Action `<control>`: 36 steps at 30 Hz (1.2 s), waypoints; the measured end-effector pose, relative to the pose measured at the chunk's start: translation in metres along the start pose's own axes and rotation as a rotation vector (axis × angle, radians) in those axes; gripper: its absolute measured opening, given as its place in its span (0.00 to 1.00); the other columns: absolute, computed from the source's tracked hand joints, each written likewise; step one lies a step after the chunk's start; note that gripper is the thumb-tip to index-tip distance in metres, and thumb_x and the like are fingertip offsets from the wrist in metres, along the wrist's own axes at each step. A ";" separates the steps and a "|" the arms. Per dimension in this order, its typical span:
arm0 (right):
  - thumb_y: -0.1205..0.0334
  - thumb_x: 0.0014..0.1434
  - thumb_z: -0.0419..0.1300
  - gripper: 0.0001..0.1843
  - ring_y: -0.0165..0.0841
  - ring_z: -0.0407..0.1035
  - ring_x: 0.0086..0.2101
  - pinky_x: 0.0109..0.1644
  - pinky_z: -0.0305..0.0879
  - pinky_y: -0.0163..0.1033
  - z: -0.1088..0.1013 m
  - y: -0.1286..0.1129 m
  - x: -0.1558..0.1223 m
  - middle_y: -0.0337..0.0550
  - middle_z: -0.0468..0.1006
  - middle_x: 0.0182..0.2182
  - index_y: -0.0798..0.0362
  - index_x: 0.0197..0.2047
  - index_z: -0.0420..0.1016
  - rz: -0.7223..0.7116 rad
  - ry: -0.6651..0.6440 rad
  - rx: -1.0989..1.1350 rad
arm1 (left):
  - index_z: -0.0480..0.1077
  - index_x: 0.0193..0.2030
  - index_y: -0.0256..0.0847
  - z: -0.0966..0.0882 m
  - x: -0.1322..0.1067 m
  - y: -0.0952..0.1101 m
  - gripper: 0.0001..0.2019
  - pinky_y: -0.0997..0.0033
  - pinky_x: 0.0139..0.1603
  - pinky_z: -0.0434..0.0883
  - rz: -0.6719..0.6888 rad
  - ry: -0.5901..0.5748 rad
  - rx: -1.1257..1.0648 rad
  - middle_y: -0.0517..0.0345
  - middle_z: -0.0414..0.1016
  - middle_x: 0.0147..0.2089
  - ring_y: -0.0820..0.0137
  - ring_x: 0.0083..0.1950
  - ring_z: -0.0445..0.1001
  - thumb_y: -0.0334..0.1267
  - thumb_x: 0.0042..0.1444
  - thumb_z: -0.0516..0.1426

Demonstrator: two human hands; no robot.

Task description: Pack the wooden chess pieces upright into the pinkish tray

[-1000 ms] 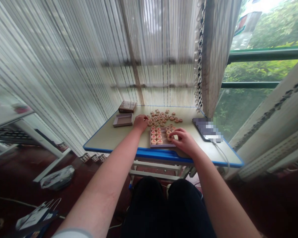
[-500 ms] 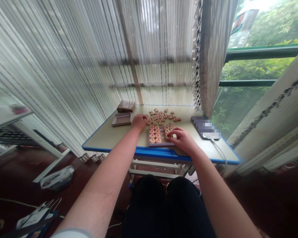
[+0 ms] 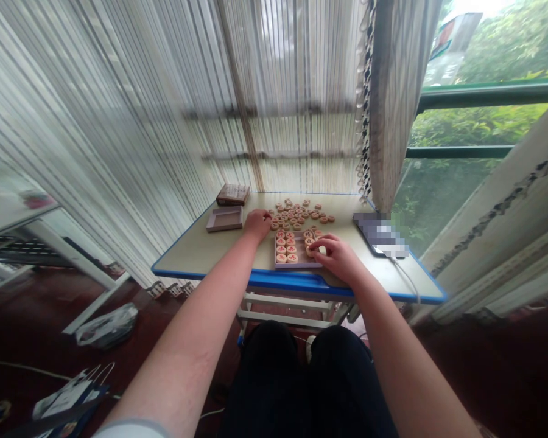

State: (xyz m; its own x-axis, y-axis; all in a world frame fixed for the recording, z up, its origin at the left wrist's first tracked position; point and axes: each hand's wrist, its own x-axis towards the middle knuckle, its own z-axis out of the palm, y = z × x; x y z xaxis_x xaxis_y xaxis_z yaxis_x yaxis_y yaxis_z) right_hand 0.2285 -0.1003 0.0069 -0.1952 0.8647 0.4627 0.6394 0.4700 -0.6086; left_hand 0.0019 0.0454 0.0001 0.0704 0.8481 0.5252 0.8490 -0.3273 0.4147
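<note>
A shallow open box (image 3: pixel 301 266) near the table's front edge holds round wooden Chinese chess pieces. Two columns with red characters (image 3: pixel 286 246) fill its left side, and dark-marked ones (image 3: pixel 308 234) sit toward its right. My right hand (image 3: pixel 335 254) reaches over the box's right side, thumb and fingers closed on a chess piece (image 3: pixel 310 247) there. My left hand (image 3: pixel 257 224) rests at the left edge of a pile of loose pieces (image 3: pixel 296 213). Its fingers are curled together beside the pieces, and what they hold, if anything, is hidden.
Left of the pile lies an empty box tray (image 3: pixel 224 219), with a brown patterned box (image 3: pixel 232 194) behind it. At the right of the blue-edged table (image 3: pixel 201 258) a phone (image 3: pixel 379 234) lies with a white cable. Striped curtains hang close behind.
The view has shifted very slightly. Both hands keep nearly the same places and grips, and the pieces show no clear movement.
</note>
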 end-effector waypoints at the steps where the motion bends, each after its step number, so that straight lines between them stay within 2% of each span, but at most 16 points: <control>1: 0.59 0.52 0.58 0.09 0.27 0.63 0.27 0.35 0.63 0.35 0.000 0.000 0.000 0.42 0.71 0.37 0.50 0.35 0.78 0.002 0.000 0.000 | 0.74 0.31 0.39 0.000 0.000 0.000 0.09 0.67 0.49 0.66 0.002 0.001 -0.004 0.51 0.74 0.38 0.64 0.44 0.70 0.31 0.49 0.52; 10: 0.57 0.53 0.57 0.11 0.25 0.61 0.23 0.33 0.63 0.36 -0.001 0.001 -0.001 0.42 0.71 0.38 0.50 0.38 0.77 0.019 -0.002 0.016 | 0.75 0.33 0.39 0.002 0.000 -0.002 0.10 0.68 0.49 0.66 -0.013 -0.006 0.012 0.53 0.75 0.38 0.66 0.44 0.70 0.32 0.50 0.51; 15: 0.52 0.53 0.57 0.14 0.27 0.63 0.25 0.34 0.63 0.36 -0.003 -0.002 0.001 0.43 0.71 0.38 0.50 0.39 0.76 0.076 0.004 -0.012 | 0.75 0.33 0.39 0.002 0.001 -0.002 0.10 0.69 0.47 0.67 -0.078 -0.026 -0.007 0.52 0.75 0.39 0.67 0.43 0.71 0.33 0.51 0.51; 21: 0.49 0.54 0.55 0.19 0.29 0.65 0.28 0.37 0.64 0.38 -0.003 0.008 0.010 0.43 0.73 0.36 0.51 0.43 0.75 0.146 0.122 -0.087 | 0.74 0.32 0.39 0.005 0.003 -0.003 0.09 0.70 0.43 0.68 -0.109 -0.058 -0.040 0.52 0.75 0.39 0.68 0.40 0.72 0.33 0.50 0.52; 24: 0.54 0.53 0.55 0.18 0.32 0.68 0.32 0.39 0.63 0.38 -0.008 0.015 0.031 0.45 0.74 0.37 0.53 0.45 0.74 0.229 0.138 -0.143 | 0.74 0.32 0.39 0.006 0.005 -0.004 0.09 0.70 0.43 0.68 -0.106 -0.047 -0.059 0.52 0.75 0.39 0.67 0.40 0.72 0.33 0.49 0.52; 27: 0.62 0.51 0.55 0.18 0.33 0.69 0.35 0.39 0.63 0.36 -0.012 0.020 0.069 0.46 0.76 0.37 0.53 0.45 0.75 0.304 0.046 -0.182 | 0.74 0.32 0.39 0.007 0.008 -0.004 0.09 0.71 0.43 0.67 -0.138 -0.054 -0.079 0.53 0.76 0.38 0.67 0.41 0.72 0.33 0.49 0.52; 29: 0.65 0.50 0.55 0.18 0.34 0.70 0.35 0.40 0.63 0.36 -0.011 0.025 0.097 0.46 0.76 0.38 0.52 0.45 0.75 0.299 -0.017 -0.257 | 0.74 0.33 0.39 0.008 0.010 -0.005 0.09 0.71 0.43 0.67 -0.158 -0.056 -0.088 0.53 0.76 0.37 0.68 0.41 0.73 0.32 0.49 0.52; 32: 0.63 0.51 0.54 0.19 0.36 0.68 0.39 0.42 0.63 0.37 -0.003 0.037 0.129 0.46 0.75 0.43 0.49 0.47 0.75 0.264 -0.005 -0.374 | 0.73 0.35 0.39 0.010 0.013 -0.006 0.09 0.70 0.42 0.67 -0.183 -0.054 -0.088 0.53 0.76 0.38 0.67 0.41 0.73 0.33 0.49 0.53; 34: 0.61 0.53 0.53 0.17 0.38 0.66 0.44 0.45 0.61 0.39 0.005 0.048 0.139 0.45 0.73 0.46 0.48 0.45 0.76 0.197 0.022 -0.464 | 0.73 0.35 0.39 0.012 0.014 -0.006 0.09 0.70 0.42 0.67 -0.201 -0.049 -0.079 0.53 0.76 0.38 0.67 0.41 0.73 0.34 0.49 0.53; 36: 0.57 0.54 0.54 0.14 0.39 0.65 0.44 0.45 0.61 0.39 0.010 0.057 0.141 0.45 0.74 0.45 0.48 0.40 0.78 0.173 -0.049 -0.545 | 0.73 0.35 0.39 0.013 0.015 -0.007 0.09 0.70 0.42 0.67 -0.217 -0.052 -0.067 0.53 0.76 0.38 0.66 0.41 0.73 0.34 0.49 0.52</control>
State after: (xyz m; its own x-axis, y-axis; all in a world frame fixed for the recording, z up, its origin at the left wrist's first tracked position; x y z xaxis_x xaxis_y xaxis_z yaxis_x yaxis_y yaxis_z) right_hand 0.2301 0.0500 0.0304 -0.0791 0.9342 0.3477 0.9536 0.1726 -0.2467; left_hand 0.0042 0.0655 -0.0046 -0.0816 0.9212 0.3804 0.8107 -0.1607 0.5629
